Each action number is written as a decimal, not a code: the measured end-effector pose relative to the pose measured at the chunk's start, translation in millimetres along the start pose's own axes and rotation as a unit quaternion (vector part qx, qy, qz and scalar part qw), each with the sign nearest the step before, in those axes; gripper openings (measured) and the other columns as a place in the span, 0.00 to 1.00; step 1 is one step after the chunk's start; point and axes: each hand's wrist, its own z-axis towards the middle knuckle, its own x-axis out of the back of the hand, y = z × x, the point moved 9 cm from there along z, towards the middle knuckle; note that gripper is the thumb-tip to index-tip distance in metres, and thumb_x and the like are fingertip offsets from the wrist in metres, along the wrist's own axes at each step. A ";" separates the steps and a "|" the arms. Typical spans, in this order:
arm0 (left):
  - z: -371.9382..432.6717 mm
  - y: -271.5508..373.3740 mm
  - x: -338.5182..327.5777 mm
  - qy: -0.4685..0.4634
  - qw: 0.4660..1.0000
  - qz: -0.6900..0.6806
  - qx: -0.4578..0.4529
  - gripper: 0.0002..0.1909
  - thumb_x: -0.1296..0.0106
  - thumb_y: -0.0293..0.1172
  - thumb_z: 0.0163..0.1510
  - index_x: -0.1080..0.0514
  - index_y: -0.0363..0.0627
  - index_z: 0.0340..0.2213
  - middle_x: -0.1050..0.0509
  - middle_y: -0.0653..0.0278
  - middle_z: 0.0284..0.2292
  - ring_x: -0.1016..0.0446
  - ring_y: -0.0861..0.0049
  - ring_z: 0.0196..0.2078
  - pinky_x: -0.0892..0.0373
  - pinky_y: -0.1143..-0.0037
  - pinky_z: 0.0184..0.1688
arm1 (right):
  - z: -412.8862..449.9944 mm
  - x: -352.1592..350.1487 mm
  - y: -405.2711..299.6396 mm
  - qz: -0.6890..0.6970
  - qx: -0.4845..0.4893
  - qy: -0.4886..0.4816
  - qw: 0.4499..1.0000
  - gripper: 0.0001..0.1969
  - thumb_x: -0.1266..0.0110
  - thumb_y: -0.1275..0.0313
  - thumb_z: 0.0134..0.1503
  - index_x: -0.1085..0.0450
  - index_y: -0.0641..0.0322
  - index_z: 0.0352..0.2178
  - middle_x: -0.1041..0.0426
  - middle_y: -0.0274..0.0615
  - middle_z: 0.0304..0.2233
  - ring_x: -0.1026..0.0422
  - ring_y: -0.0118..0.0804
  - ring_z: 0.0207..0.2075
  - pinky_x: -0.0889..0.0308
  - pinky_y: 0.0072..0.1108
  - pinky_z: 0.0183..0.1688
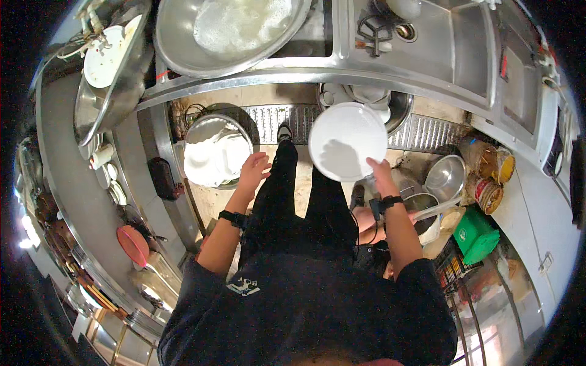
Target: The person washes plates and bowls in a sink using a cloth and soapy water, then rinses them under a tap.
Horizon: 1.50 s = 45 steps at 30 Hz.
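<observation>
My right hand (380,171) grips the near right rim of a round white plate (348,139), with a hand's shadow on its surface. Nothing is in my left hand (255,170), whose fingers are spread apart. Just left of that hand, a metal basin (219,120) on the floor holds a pile of white dishes (215,155). Partly hidden behind the plate, another round basin (405,112) on the floor holds more dishes. A large metal bowl (176,50) of foamy water rests at the sink counter in front of me.
A steel sink (421,59) holds a black pan-support grate (375,36). At left, a tilted metal basin (94,110) holds white plates (105,59). A floor drain grating (284,120) runs below the counter. Right are a metal bowl (445,176), a green bin (476,235) and another person's arm (375,234).
</observation>
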 end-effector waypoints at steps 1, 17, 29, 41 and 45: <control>3.2 -4.8 -3.2 0.006 1.000 -0.001 0.008 0.20 0.49 0.39 0.60 0.35 0.41 0.50 0.29 0.62 0.44 0.27 0.72 0.44 0.29 0.73 0.42 | 14.7 21.2 4.9 -0.049 0.018 0.060 0.997 0.23 0.38 0.68 0.51 0.32 0.74 0.45 0.24 0.45 0.41 0.26 0.35 0.39 0.33 0.26 0.42; 58.7 -73.0 57.8 0.118 0.991 0.046 0.041 0.15 0.55 0.32 0.62 0.32 0.43 0.48 0.27 0.62 0.47 0.26 0.72 0.47 0.29 0.71 0.46 | 267.0 -28.6 -34.2 -0.438 0.282 0.226 0.823 0.16 0.50 0.63 0.57 0.28 0.65 0.38 0.23 0.56 0.35 0.25 0.56 0.37 0.32 0.43 0.42; 85.4 -62.7 87.4 0.112 0.989 0.100 -0.013 0.14 0.56 0.30 0.62 0.31 0.41 0.48 0.27 0.62 0.44 0.25 0.73 0.46 0.27 0.74 0.43 | 303.7 -180.3 7.1 -0.535 0.434 0.217 0.692 0.13 0.50 0.66 0.55 0.27 0.59 0.40 0.25 0.51 0.38 0.25 0.52 0.37 0.32 0.49 0.41; 98.0 -92.7 131.8 0.123 0.990 0.073 -0.010 0.14 0.57 0.33 0.64 0.31 0.40 0.47 0.28 0.61 0.47 0.26 0.72 0.47 0.27 0.73 0.44 | 329.8 -216.8 13.0 -0.602 0.338 0.131 0.712 0.28 0.46 0.57 0.57 0.35 0.68 0.51 0.33 0.65 0.49 0.23 0.55 0.37 0.24 0.32 0.34; 89.6 -93.6 136.3 0.123 0.991 0.051 -0.016 0.14 0.58 0.33 0.65 0.31 0.40 0.46 0.27 0.60 0.46 0.26 0.71 0.46 0.27 0.73 0.44 | 294.8 -204.0 4.7 -0.632 0.239 0.133 0.725 0.39 0.44 0.51 0.55 0.44 0.70 0.58 0.42 0.68 0.56 0.25 0.58 0.41 0.24 0.34 0.38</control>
